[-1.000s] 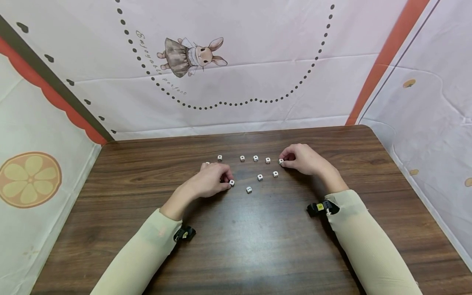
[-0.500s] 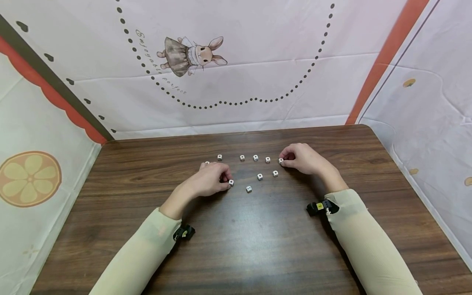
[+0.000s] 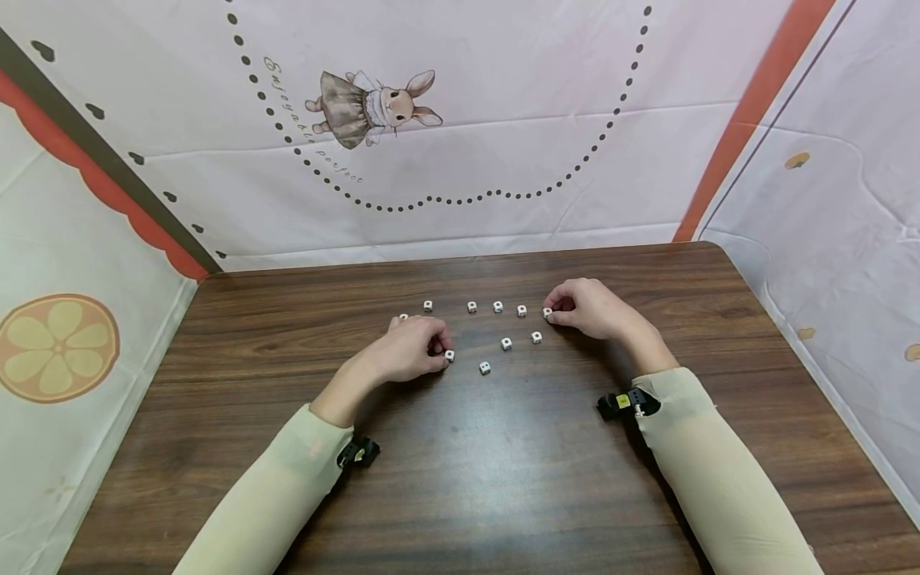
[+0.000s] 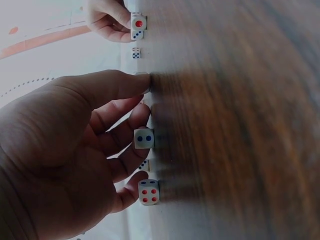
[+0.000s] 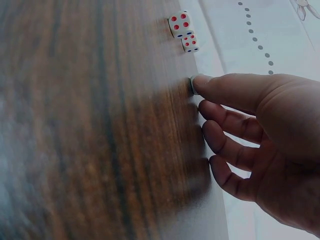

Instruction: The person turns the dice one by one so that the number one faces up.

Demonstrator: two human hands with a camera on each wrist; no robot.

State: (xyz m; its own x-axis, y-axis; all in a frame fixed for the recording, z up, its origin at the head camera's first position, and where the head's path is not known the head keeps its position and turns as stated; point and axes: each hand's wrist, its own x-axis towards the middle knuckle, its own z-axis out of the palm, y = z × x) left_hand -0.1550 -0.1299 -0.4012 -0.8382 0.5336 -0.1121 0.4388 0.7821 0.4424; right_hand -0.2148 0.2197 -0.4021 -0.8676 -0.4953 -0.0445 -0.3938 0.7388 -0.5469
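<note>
White dice with red and blue pips lie on the brown table. My left hand (image 3: 410, 351) pinches one die (image 3: 449, 356) between thumb and fingers, low at the tabletop. In the left wrist view the thumb mostly covers that die, and a die with two blue pips (image 4: 144, 139) and another with four red pips (image 4: 149, 192) sit by the lower fingers. Beyond the knuckles a die (image 3: 403, 318) is partly hidden. Farther right, my right hand (image 3: 592, 309) holds a die (image 3: 548, 313) at the end of the back row; its thumb hides most of it in the right wrist view.
Between the hands stand a die (image 3: 471, 307) and others in the back row, with a few nearer dice such as the frontmost die (image 3: 485, 368). The wooden table (image 3: 496, 479) ends at a printed cloth backdrop (image 3: 503, 160). Both wrists carry small black cameras.
The left-hand die has shifted very slightly left. Both hands keep their places and their hold, and the other dice stay where they were.
</note>
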